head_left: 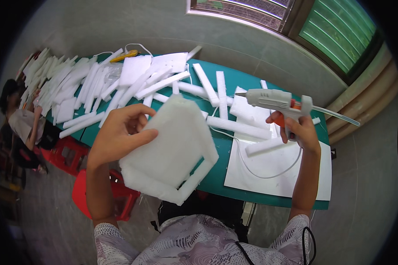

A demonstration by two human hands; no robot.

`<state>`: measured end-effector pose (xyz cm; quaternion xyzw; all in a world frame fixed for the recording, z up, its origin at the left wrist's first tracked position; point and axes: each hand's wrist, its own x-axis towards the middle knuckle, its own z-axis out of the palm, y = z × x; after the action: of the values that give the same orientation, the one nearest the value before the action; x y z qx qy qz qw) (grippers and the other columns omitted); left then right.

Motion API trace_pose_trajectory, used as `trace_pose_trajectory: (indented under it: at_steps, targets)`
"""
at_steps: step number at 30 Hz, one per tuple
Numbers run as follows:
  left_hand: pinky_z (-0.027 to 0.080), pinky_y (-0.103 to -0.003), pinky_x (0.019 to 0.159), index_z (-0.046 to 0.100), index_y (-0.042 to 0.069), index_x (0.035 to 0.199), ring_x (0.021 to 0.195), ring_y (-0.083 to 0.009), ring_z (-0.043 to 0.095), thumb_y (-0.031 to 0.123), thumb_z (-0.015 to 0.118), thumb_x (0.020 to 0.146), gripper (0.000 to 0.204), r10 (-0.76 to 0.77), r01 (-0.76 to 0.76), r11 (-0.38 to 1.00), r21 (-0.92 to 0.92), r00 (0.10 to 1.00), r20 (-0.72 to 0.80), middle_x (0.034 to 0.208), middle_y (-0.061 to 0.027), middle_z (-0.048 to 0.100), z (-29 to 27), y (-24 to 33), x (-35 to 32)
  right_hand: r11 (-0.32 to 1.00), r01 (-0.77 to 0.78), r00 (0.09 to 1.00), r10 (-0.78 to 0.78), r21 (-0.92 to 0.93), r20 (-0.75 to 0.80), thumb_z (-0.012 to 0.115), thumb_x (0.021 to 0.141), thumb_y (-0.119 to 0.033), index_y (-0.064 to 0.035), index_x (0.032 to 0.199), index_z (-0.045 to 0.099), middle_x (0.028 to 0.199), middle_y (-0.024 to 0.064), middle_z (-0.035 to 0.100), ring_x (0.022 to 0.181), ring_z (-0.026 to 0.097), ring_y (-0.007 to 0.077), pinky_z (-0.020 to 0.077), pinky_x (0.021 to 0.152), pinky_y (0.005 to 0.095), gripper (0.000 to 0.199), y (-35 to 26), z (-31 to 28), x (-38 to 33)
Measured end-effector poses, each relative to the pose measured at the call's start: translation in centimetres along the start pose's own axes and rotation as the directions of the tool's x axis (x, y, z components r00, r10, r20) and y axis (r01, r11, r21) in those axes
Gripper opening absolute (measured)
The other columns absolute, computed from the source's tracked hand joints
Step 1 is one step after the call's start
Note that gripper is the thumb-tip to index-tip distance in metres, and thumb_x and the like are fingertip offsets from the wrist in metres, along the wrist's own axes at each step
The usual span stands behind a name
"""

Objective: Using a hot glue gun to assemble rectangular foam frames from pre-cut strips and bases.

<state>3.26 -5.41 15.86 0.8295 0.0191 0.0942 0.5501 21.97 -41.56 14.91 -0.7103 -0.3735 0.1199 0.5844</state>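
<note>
Above the near edge of the green table (pixel 216 174), a white foam frame (pixel 170 150) raised and tilted, gripped by the left hand (pixel 119 134) with thumb across the front face and fingers curled behind the left side. To the right, the right hand (pixel 298 130) wrapped tight around the grip of a white glue gun (pixel 276 100), nozzle aimed left toward the foam frame but apart from it, clear glue stick jutting out the back to the right. Beneath, a white sheet (pixel 274 172) flat on the table with the gun's white cord (pixel 247 165) looping over it. Farther left, heaps of white foam strips (pixel 119 86) and a yellow knife (pixel 124 55). At the far left, another person (pixel 20 119) beside red stools (pixel 82 176).
</note>
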Motion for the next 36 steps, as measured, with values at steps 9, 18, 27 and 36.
trace_pose_trajectory:
  at_steps: [9, 18, 27, 36]
  targets:
    - [0.04, -0.021, 0.058, 0.063, -0.001, 0.1, 0.062, -0.0049, 0.049, 0.017, 0.073, 0.075, 0.033, -0.014, 0.01, 0.995, 0.102, 0.999, 0.039, 0.071, 0.0016, 0.055, -0.4, -1.1, 1.6, 0.995, -0.024, 0.997, 0.017, 0.097, 0.074, 0.07, 0.078, -0.044, 0.0034, 0.119, 0.056, 0.091, 0.0174, 0.068, 0.046, 0.055, 0.01, 0.0391, 0.038, 0.0199, 0.064, 0.0, 1.1, -0.9]
    - [0.039, -0.025, 0.06, 0.055, 0.001, 0.112, 0.064, -0.0088, 0.05, 0.03, 0.074, 0.076, 0.05, -0.014, -0.006, 0.982, 0.186, 0.994, 0.106, 0.068, -0.0008, 0.052, 0.4, -0.1, 2.0, 0.989, 0.038, 0.996, -0.048, 0.14, 0.074, 0.074, 0.077, -0.046, 0.0053, 0.113, 0.062, 0.091, 0.0204, 0.069, 0.055, 0.064, 0.0169, 0.0464, 0.041, 0.021, 0.063, -0.4, 2.5, -1.7]
    - [0.04, -0.026, 0.053, 0.054, 0.001, 0.115, 0.06, -0.0101, 0.053, 0.038, 0.076, 0.074, 0.059, -0.061, 0.041, 0.986, 0.159, 0.99, 0.129, 0.075, -0.0038, 0.057, 0.9, 0.6, 0.9, 0.994, 0.018, 1.0, -0.019, 0.109, 0.012, 0.072, 0.076, -0.046, 0.0041, 0.112, 0.062, 0.089, 0.0194, 0.069, 0.048, 0.06, 0.0145, 0.0456, 0.04, 0.0214, 0.063, -0.8, 2.5, -1.4]
    - [0.047, -0.029, 0.057, 0.054, 0.003, 0.118, 0.064, -0.0179, 0.06, 0.037, 0.075, 0.073, 0.06, -0.041, 0.007, 0.98, 0.2, 0.985, 0.165, 0.086, -0.0099, 0.064, 0.9, 1.5, -0.2, 0.99, 0.032, 0.997, -0.041, 0.136, 0.067, 0.072, 0.077, -0.043, 0.0032, 0.115, 0.062, 0.09, 0.0176, 0.07, 0.049, 0.06, 0.0146, 0.0455, 0.041, 0.0231, 0.06, -1.9, 3.7, -1.2]
